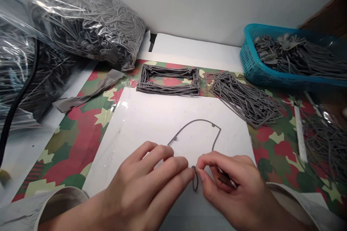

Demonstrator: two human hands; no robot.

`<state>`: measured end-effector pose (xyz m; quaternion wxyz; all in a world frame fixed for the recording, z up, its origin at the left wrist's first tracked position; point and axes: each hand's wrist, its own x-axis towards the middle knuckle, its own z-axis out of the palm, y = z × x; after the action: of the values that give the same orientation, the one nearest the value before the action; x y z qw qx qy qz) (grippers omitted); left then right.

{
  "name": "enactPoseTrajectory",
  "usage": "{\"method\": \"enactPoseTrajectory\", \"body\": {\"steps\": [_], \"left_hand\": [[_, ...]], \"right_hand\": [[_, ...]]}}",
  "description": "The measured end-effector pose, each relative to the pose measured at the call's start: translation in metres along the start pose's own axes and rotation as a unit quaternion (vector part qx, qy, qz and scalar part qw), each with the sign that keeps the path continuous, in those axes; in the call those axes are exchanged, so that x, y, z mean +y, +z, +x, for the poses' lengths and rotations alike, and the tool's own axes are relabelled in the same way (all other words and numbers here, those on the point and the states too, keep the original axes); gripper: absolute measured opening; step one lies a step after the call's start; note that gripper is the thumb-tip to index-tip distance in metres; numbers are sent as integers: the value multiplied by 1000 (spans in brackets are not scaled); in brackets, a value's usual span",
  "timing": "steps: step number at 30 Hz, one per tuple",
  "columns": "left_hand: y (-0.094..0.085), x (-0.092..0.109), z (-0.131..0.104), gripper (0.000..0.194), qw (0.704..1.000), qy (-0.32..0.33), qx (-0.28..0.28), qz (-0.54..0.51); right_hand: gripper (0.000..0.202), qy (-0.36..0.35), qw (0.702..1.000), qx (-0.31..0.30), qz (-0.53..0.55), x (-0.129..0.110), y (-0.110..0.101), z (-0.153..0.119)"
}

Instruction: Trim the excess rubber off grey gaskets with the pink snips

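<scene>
A thin grey rubber gasket (200,120) with small round tabs arcs over the white sheet (146,122) in front of me. My left hand (151,180) is closed, its bent fingers at the near left part of the gasket; its thumb is hidden. My right hand (227,184) pinches the near part of the gasket between thumb and forefinger. A small loop of the strip hangs between the two hands. Something dark and slim (227,180) lies in my right palm under the curled fingers; I cannot tell what it is.
A stack of rectangular gaskets (168,91) lies behind the sheet, with a looser pile (244,97) to its right. Clear bags of grey strips (89,18) fill the left. A blue basket (249,57) of grey parts stands at right; more strips (328,144) lie nearer.
</scene>
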<state>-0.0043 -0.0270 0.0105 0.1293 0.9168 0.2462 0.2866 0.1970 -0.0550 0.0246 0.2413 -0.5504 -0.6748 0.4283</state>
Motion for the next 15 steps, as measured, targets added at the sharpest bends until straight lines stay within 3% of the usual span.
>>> {"method": "enactPoseTrajectory", "body": {"steps": [15], "left_hand": [[1,-2,1,19,1000,2,3,-4]], "right_hand": [[11,-27,999,23,-27,0,-1,2]]}}
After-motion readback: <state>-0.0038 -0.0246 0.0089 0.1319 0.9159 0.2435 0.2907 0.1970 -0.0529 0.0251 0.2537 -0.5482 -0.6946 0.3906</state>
